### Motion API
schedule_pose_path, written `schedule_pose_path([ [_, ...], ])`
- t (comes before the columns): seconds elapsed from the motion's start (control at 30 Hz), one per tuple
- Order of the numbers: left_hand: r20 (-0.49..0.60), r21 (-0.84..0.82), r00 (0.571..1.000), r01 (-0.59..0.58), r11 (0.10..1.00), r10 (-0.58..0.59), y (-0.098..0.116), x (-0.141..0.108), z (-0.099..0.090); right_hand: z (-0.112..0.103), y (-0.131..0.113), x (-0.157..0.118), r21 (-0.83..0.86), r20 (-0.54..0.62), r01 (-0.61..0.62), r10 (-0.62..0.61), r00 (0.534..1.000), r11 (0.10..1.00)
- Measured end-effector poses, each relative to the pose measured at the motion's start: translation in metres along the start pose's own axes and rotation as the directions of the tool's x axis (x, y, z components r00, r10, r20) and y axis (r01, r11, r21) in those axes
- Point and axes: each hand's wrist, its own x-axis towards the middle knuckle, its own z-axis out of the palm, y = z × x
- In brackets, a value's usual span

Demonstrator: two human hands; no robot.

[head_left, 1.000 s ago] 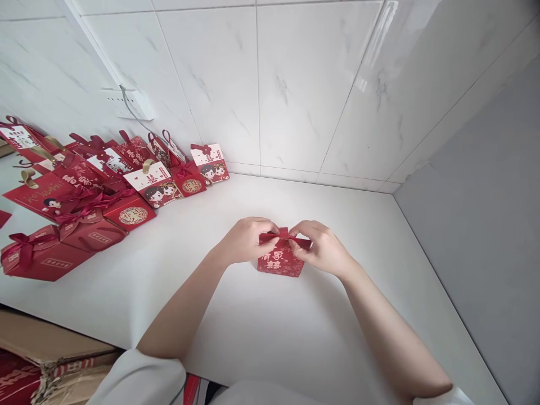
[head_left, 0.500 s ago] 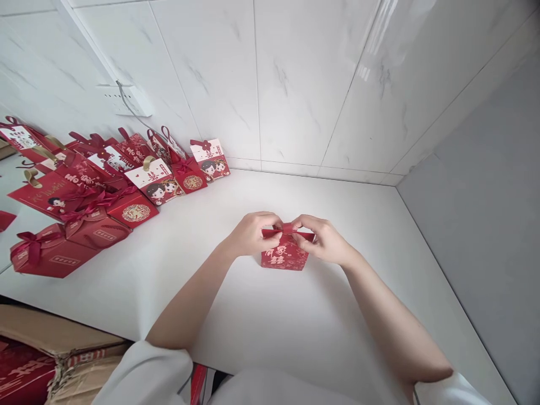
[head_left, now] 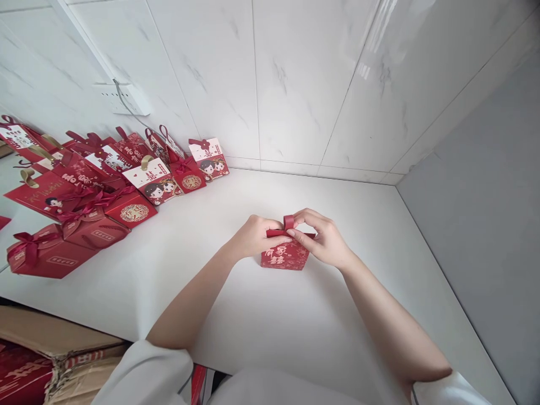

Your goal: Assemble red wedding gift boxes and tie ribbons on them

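A small red gift box (head_left: 285, 257) with pale Chinese lettering stands upright on the white table in front of me. A dark red ribbon loop (head_left: 288, 221) rises from its top edge. My left hand (head_left: 256, 236) pinches the box's top edge from the left, its thumb lying along the front. From the right, my right hand (head_left: 321, 235) grips the base of the ribbon loop, thumb in front and fingers behind. The fingertips of both hands almost meet at the loop. The far side of the box is hidden.
Several finished red gift boxes (head_left: 97, 229) with ribbons crowd the table's left side. A box with a cartoon couple (head_left: 208, 160) stands by the tiled wall. A socket with a cable (head_left: 122, 100) is above them. An opened cardboard carton (head_left: 84, 371) sits at lower left.
The ribbon, earlier flattened across the top between both hands, now stands up as a loop. My left thumb has slid right along the box's top edge.
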Motion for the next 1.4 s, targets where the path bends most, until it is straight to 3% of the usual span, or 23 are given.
schedule_pose_path([
  [0.17, -0.020, -0.008, 1.000, 0.011, 1.000, -0.011, 0.001, 0.001, 0.000, -0.004, -0.001, -0.001, 0.030, 0.003, -0.099, 0.099, 0.995, 0.995],
  [0.4, -0.006, 0.019, 1.000, 0.015, 1.000, -0.015, 0.000, 0.001, 0.001, 0.001, 0.000, -0.001, 0.041, -0.030, -0.112, 0.114, 0.993, 0.993],
  [0.6, 0.114, 0.032, 0.993, 0.037, 0.999, -0.040, -0.001, -0.003, -0.014, -0.010, -0.003, -0.001, 0.024, 0.028, -0.132, 0.131, 0.991, 0.991],
  [0.73, 0.160, -0.035, 0.984, 0.088, 0.996, -0.081, -0.015, -0.003, -0.032, -0.027, 0.003, 0.001, -0.041, 0.199, -0.176, 0.181, 0.963, 0.983],
  [0.83, 0.194, -0.188, 0.972, 0.173, 0.967, -0.137, -0.039, 0.005, -0.029, -0.027, 0.025, 0.002, 0.011, 0.170, -0.290, 0.284, 0.944, 0.957],
  [0.97, 0.039, -0.457, 0.969, 0.233, 0.858, -0.243, -0.074, 0.024, 0.006, -0.003, 0.063, -0.002, 0.299, 0.053, -0.416, 0.420, 0.906, 0.859],
  [1.07, -0.104, -0.715, 0.937, 0.162, 0.680, -0.332, -0.089, 0.034, 0.034, 0.015, 0.082, -0.008, 0.436, 0.133, -0.477, 0.470, 0.873, 0.763],
  [1.13, -0.129, -0.768, 0.928, 0.129, 0.627, -0.350, -0.094, 0.036, 0.045, 0.023, 0.090, -0.012, 0.499, 0.168, -0.482, 0.466, 0.869, 0.720],
  [1.2, -0.156, -0.774, 0.926, 0.101, 0.625, -0.343, -0.098, 0.036, 0.048, 0.027, 0.095, -0.014, 0.546, 0.139, -0.467, 0.474, 0.869, 0.696],
  [1.27, -0.246, -0.758, 0.911, 0.031, 0.651, -0.330, -0.100, 0.036, 0.049, 0.031, 0.099, -0.016, 0.581, 0.002, -0.409, 0.501, 0.865, 0.704],
  [1.33, -0.391, -0.698, 0.870, -0.067, 0.713, -0.301, -0.103, 0.037, 0.047, 0.036, 0.101, -0.017, 0.563, -0.181, -0.317, 0.489, 0.853, 0.763],
  [1.4, -0.514, -0.571, 0.824, -0.121, 0.812, -0.239, -0.107, 0.037, 0.045, 0.041, 0.101, -0.018, 0.482, -0.260, -0.262, 0.423, 0.868, 0.836],
])
